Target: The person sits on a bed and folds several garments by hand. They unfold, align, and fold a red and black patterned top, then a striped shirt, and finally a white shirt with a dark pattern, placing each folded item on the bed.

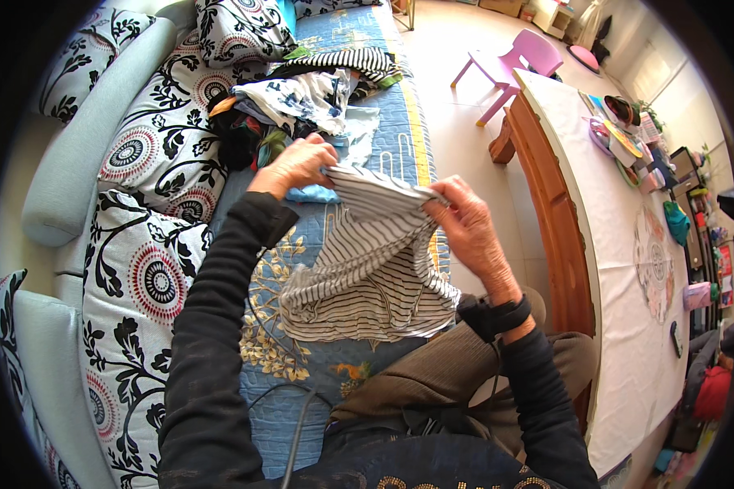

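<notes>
A white shirt with thin dark stripes (375, 281) spreads over the blue quilted seat cover in front of me, its far edge lifted and folded. My left hand (300, 165) pinches the upper left corner of that edge. On the right, my right hand (463, 218) grips the other end between thumb and fingers. The cloth is stretched between both hands, and its near part lies loosely rumpled on the cover. Just beyond my left hand sits a heap of mixed clothes (298, 102), with white, black, striped and light blue pieces.
Patterned cushions (155, 281) and a grey armrest bolster (98, 134) line the left. To the right stands a wooden table with a white cloth (620, 285), bearing a phone (676, 339) and several small items. A pink chair (518, 65) stands beyond. Cables (298, 440) run across the cover.
</notes>
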